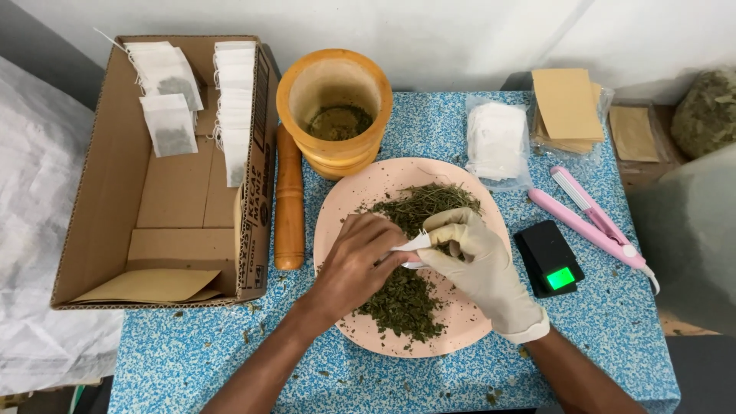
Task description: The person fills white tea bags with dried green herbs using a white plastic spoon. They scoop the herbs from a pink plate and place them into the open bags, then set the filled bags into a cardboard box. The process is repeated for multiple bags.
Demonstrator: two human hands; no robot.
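A pink plate (468,322) in the middle of the table holds a heap of dried green herb (402,303). My bare left hand (354,264) and my right hand (475,257), in a pale rubber glove, meet over the plate. Both pinch a small white paper sachet (410,245) between their fingertips, just above the herb. Whether the sachet holds any herb is hidden by the fingers.
A cardboard box (103,192) at left holds several filled white sachets (169,123). Behind the plate stand a wooden mortar (335,146) and a pestle (289,203). At right lie a bag of white sachets (496,142), brown envelopes (566,103), a pink heat sealer (590,222) and a small black scale (546,257).
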